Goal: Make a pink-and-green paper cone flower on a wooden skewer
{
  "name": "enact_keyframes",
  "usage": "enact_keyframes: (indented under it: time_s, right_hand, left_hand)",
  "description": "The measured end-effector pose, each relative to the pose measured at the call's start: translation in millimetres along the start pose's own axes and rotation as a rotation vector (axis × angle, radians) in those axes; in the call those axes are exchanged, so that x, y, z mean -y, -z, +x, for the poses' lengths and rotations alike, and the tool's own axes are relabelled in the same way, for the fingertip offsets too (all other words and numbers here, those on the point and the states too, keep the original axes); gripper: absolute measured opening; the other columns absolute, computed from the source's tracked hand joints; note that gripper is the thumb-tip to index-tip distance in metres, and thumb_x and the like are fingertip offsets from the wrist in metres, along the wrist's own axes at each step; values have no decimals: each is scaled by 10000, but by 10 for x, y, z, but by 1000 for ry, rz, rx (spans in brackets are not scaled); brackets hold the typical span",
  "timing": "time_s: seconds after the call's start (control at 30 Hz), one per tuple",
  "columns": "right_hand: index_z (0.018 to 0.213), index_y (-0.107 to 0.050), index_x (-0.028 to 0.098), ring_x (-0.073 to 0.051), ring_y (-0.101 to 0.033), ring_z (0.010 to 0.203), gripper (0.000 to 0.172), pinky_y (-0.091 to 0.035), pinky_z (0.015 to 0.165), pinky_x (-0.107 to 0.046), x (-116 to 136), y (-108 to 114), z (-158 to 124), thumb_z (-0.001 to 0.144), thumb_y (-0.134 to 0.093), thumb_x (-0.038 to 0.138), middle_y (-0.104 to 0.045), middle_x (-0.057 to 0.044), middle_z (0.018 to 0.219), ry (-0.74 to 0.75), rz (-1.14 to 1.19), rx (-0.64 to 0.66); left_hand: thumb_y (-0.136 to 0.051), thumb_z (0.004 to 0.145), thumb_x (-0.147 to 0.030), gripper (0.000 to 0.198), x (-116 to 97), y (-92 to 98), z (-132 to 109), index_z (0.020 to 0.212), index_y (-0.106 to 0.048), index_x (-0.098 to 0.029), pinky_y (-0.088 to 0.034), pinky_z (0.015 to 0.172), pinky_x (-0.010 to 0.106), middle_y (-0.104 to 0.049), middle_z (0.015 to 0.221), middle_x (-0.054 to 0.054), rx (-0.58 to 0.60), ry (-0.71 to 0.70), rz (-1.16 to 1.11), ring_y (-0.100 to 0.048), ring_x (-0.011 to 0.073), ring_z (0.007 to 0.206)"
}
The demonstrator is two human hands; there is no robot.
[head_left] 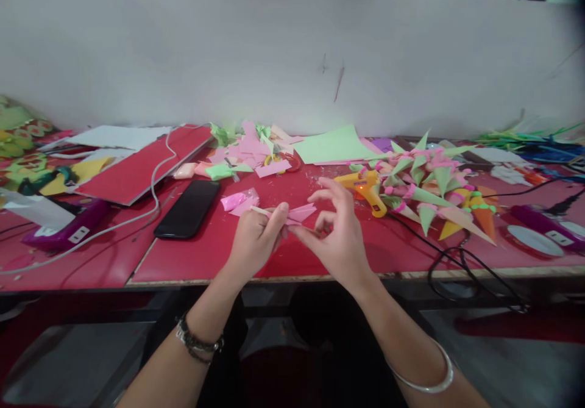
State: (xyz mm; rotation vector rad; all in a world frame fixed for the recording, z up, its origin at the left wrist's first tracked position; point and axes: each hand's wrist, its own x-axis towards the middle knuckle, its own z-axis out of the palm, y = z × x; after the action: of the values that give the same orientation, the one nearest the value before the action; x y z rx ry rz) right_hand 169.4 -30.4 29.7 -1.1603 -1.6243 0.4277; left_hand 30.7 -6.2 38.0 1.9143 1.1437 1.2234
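My left hand (256, 240) is closed in a pinch on a small pink paper piece (299, 213) and a thin pale stick (261, 211), above the red table (201, 255). My right hand (336, 231) meets it from the right, thumb and forefinger pinching the same pink paper while the other fingers curl up. A yellow glue gun (365, 188) lies just beyond my right hand. Right of the glue gun sits a pile of green and pink paper cones (425, 185).
A black phone (188, 208) lies left of my hands, with pink paper scraps (240, 200) beside it. More pink and green scraps (256, 149) and a green sheet (331, 146) lie by the white wall. A red board (141, 167), a white cable and black cords (461, 261) cross the table.
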Motion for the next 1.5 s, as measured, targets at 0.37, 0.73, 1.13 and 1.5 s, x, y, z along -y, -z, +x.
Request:
enact_keyframes:
  time_s: [0.37, 0.73, 1.13, 1.5]
  right_hand:
    - [472, -512, 167, -91, -466, 451, 437, -380, 470, -222, -176, 306, 156, 819, -454, 426, -483, 7, 466, -181, -60, -107]
    - [1116, -487, 242, -154, -558, 995, 413, -459, 828, -311, -480, 377, 239, 721, -595, 293, -585, -61, 1085, -294, 488, 19]
    - [601, -480, 197, -51, -273, 370, 297, -315, 414, -194, -381, 425, 238, 801, -497, 416, -306, 89, 425, -307, 669, 32]
    - [954, -611, 195, -216, -512, 1025, 247, -373, 914, -394, -523, 532, 242, 803, -482, 342, -595, -79, 1058, 56, -297, -123]
  left_hand:
    - [-364, 862, -433, 549, 67, 75, 7, 420, -522, -150, -265, 319, 160, -408, 270, -36, -53, 62, -135, -375, 39, 265]
    - [-369, 838, -510, 531, 49, 74, 33, 450, -480, -166, -226, 318, 187, -366, 286, -51, -165, 116, -369, -301, 40, 275]
    - [-341, 858, -488, 503, 122, 138, 57, 473, -445, -181, -239, 364, 214, -314, 308, -55, -238, 117, -444, -281, 62, 318]
    - [-316, 862, -485, 496, 153, 173, 76, 464, -370, -193, -226, 379, 229, -242, 318, -59, -275, 124, -415, -258, 75, 334]
